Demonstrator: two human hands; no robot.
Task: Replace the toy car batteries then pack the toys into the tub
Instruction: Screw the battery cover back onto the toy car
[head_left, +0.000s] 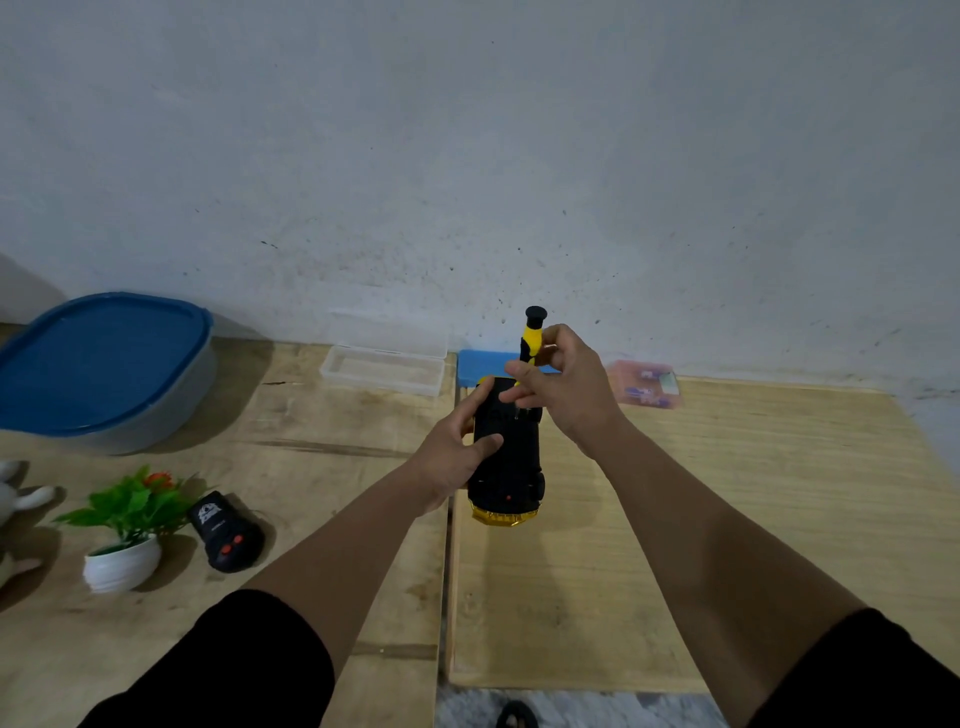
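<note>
A toy car (511, 462) lies upside down on the wooden table, its black underside up and a yellow-gold body edge at the near end. My left hand (457, 457) grips its left side. My right hand (563, 384) holds a yellow and black screwdriver (532, 332) upright, with its tip down on the far part of the car's underside. The grey tub (171, 415) with a blue lid stands at the far left. A black remote control (226, 535) with red buttons lies on the left of the table.
A clear plastic case (384, 371) sits open by the wall, with a blue box (480, 364) beside it and a pink packet (647, 387) to the right. A small potted plant (127, 530) and a white soft toy (15, 504) are at the left. A gap splits the two tabletops.
</note>
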